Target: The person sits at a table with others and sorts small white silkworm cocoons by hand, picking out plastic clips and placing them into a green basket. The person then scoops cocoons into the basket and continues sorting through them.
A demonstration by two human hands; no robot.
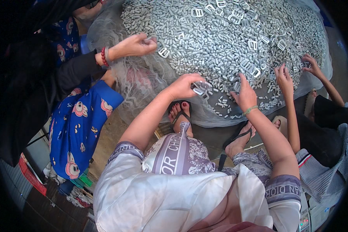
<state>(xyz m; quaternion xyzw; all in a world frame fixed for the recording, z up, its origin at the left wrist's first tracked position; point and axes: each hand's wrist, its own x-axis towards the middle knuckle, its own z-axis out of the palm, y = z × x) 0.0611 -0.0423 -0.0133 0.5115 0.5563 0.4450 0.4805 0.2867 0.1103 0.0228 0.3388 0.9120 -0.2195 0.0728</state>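
My left hand (pixel 183 86) is closed round several silver slide buckles (pixel 202 87), which stick out past the fingertips. To its right, my right hand (pixel 246 92) reaches over the near edge of a wide heap of small grey metal-looking pellets (pixel 205 46). Its thumb and fingers are apart, and I see nothing clearly held in them. Just beyond the right fingertips, a few joined or overlapping slide buckles (pixel 250 68) lie on the pellets. More loose slide buckles (pixel 197 13) are scattered over the far part of the heap.
The heap lies on a sheer white net sheet (pixel 208 120). At left, a co-worker's hand (pixel 137 44) with a red bead bracelet hovers by a slide buckle (pixel 164 52). On the right, other hands (pixel 284 79) touch the pile. My sandalled feet (pixel 180 115) stand at its near edge.
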